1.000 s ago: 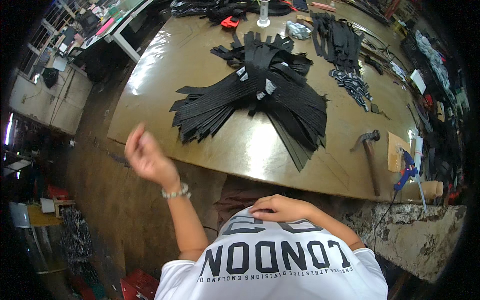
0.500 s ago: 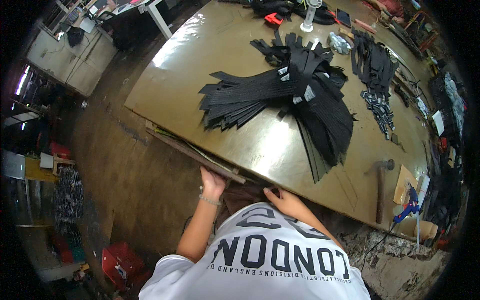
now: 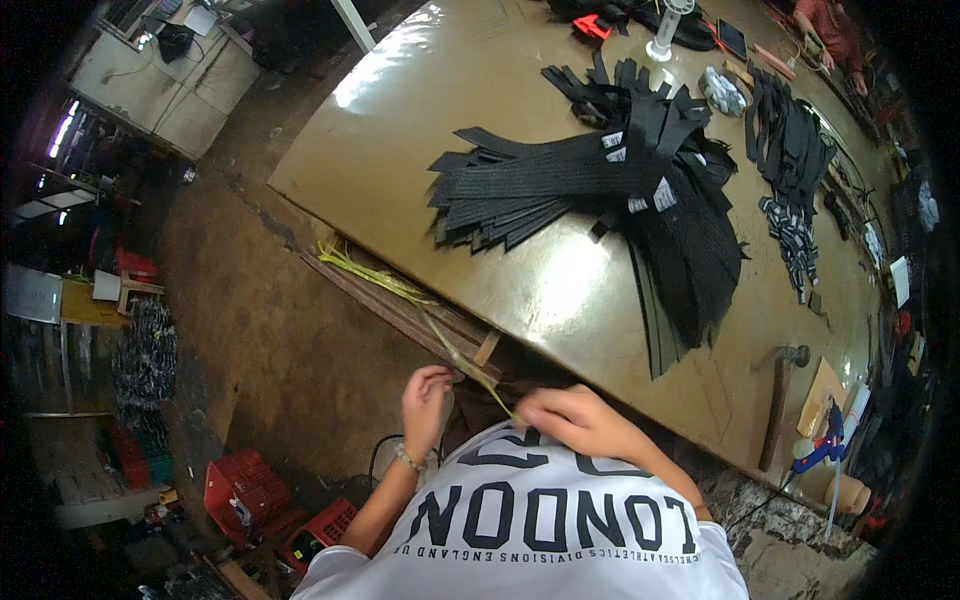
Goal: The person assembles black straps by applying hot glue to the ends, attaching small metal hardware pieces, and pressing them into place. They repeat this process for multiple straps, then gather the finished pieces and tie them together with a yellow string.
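Note:
My right hand [image 3: 572, 415] is closed at the table's near edge, pinching the end of a yellow-green strand [image 3: 455, 352]. The strand runs away to the left into a bundle of similar strands [image 3: 370, 272], which lies in a shallow wooden drawer or tray [image 3: 385, 318] under the tabletop. My left hand [image 3: 426, 405] is raised beside the drawer's near end, loosely curled with fingers apart and nothing visible in it. On the table [image 3: 400, 200] lie fanned stacks of black webbing straps [image 3: 540, 185] with small white labels.
At the right are a hammer [image 3: 778, 405], a blue glue gun [image 3: 822, 445] and a roll of brown tape [image 3: 848, 494]. More black straps [image 3: 785, 135] with buckle-like ends lie farther back. Red crates [image 3: 245, 490] stand on the floor at left. Another person's hand [image 3: 822, 52] shows far right.
The drawer now shows more of its inside and the strands. My left hand has come off its edge; my right hand has left the table edge and holds a strand.

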A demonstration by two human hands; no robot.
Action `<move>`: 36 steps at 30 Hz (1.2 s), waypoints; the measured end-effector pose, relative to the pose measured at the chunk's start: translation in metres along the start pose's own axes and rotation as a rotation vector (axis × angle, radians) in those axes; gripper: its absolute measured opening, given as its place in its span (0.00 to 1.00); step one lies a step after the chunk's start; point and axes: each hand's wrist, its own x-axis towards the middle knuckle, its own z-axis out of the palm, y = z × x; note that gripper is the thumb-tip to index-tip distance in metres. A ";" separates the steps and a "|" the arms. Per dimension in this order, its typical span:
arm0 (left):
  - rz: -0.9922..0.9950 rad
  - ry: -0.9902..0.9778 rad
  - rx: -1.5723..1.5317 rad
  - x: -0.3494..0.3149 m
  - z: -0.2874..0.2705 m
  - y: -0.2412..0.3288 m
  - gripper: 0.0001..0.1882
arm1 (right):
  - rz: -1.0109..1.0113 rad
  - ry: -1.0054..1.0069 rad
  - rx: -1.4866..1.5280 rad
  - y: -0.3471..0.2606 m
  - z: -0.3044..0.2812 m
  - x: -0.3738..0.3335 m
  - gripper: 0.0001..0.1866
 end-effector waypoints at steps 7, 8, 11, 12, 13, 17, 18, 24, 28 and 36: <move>0.346 -0.100 0.042 0.056 0.041 -0.018 0.21 | -0.602 0.115 0.593 -0.045 -0.046 -0.065 0.10; 0.361 -0.130 0.190 0.063 0.042 -0.008 0.20 | -0.606 0.051 0.553 -0.048 -0.050 -0.067 0.10; 0.196 -0.392 0.981 0.081 0.022 0.075 0.18 | -0.657 -0.067 0.454 -0.061 -0.061 -0.076 0.08; 0.234 -0.431 0.944 0.083 0.013 0.113 0.12 | -0.715 -0.065 0.448 -0.068 -0.063 -0.081 0.09; 0.467 -0.354 0.829 0.076 0.002 0.150 0.10 | -0.781 -0.069 0.435 -0.075 -0.065 -0.087 0.09; 1.051 -0.326 -0.234 0.028 0.013 0.248 0.04 | -0.822 -0.064 0.250 -0.104 -0.073 -0.116 0.09; 1.035 -0.386 -0.292 0.009 0.038 0.243 0.07 | -0.823 -0.002 0.149 -0.107 -0.071 -0.123 0.09; 0.108 -1.770 0.494 -0.011 0.139 0.248 0.23 | -0.517 1.386 -0.321 -0.109 -0.070 -0.175 0.14; 0.468 -1.423 0.577 0.016 0.132 0.289 0.16 | 0.609 1.795 -0.833 -0.126 -0.090 -0.202 0.12; 1.248 -1.158 1.191 0.030 0.188 0.345 0.15 | 0.225 0.523 -0.360 -0.117 -0.102 -0.097 0.28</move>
